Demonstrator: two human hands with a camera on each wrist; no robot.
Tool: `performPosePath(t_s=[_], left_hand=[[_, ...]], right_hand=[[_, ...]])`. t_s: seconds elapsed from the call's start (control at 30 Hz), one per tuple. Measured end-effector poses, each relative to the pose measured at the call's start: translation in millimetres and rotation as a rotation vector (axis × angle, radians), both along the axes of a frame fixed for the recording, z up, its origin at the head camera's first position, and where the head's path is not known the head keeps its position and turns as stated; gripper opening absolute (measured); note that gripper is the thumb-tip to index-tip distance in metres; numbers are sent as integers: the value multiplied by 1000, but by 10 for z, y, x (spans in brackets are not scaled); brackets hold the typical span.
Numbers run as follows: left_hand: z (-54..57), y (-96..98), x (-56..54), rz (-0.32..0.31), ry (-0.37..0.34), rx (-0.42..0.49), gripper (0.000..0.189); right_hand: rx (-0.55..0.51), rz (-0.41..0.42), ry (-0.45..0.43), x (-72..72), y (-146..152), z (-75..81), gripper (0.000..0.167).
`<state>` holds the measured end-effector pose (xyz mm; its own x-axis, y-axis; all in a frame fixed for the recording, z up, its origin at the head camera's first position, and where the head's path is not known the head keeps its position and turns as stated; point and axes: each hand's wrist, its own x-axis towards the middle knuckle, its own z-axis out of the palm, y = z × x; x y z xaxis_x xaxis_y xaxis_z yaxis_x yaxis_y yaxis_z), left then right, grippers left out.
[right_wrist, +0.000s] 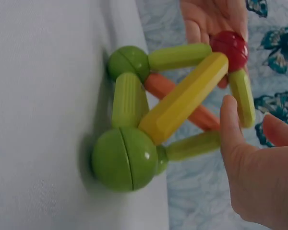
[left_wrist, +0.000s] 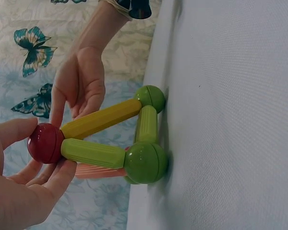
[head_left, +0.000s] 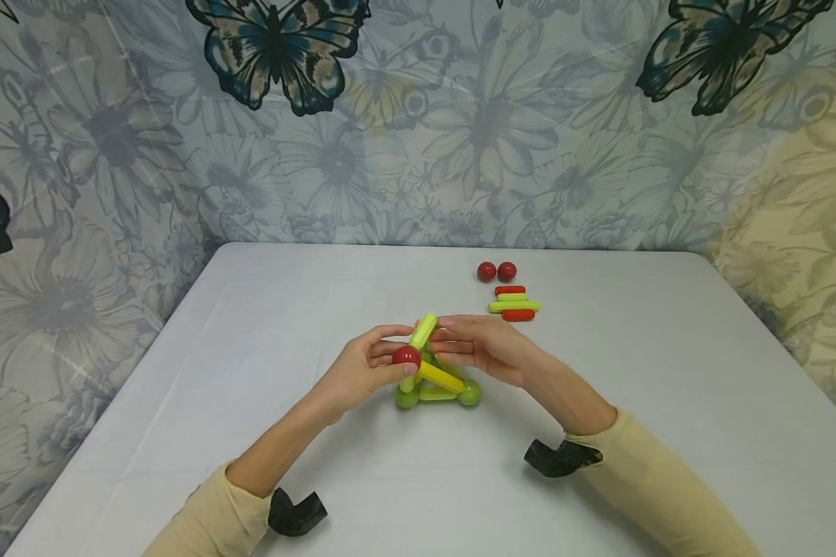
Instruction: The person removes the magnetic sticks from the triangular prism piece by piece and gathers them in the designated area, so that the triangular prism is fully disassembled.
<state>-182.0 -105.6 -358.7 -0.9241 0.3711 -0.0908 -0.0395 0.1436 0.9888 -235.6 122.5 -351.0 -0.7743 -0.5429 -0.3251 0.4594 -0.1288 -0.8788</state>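
Observation:
A frame of building rods and balls stands on the table. Its green balls (left_wrist: 146, 163) rest low, joined by light green rods (right_wrist: 129, 100). A yellow rod (right_wrist: 185, 98) slants up to a red ball (head_left: 406, 356). Thumb and fingers of my left hand (head_left: 365, 367) grip that red ball. From the ball a short light green rod (head_left: 423, 330) sticks out with a free end. My right hand (head_left: 491, 344) is beside this rod, fingers extended, thumb and forefinger on either side of its end with small gaps in the right wrist view. An orange-red rod (right_wrist: 201, 115) shows behind.
Farther back on the table (head_left: 286, 286) lie two red balls (head_left: 486, 271) side by side. Just in front of them is a row of red and light green rods (head_left: 514, 307). Patterned cloth with butterflies (head_left: 275, 54) hangs behind the table.

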Motion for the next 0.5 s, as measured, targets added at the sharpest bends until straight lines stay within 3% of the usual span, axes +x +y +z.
performPosePath(t_s=[0.5], left_hand=[[11,-11,11,4,-4,2,54]], right_hand=[[138,2,85,69,-201,65,40]])
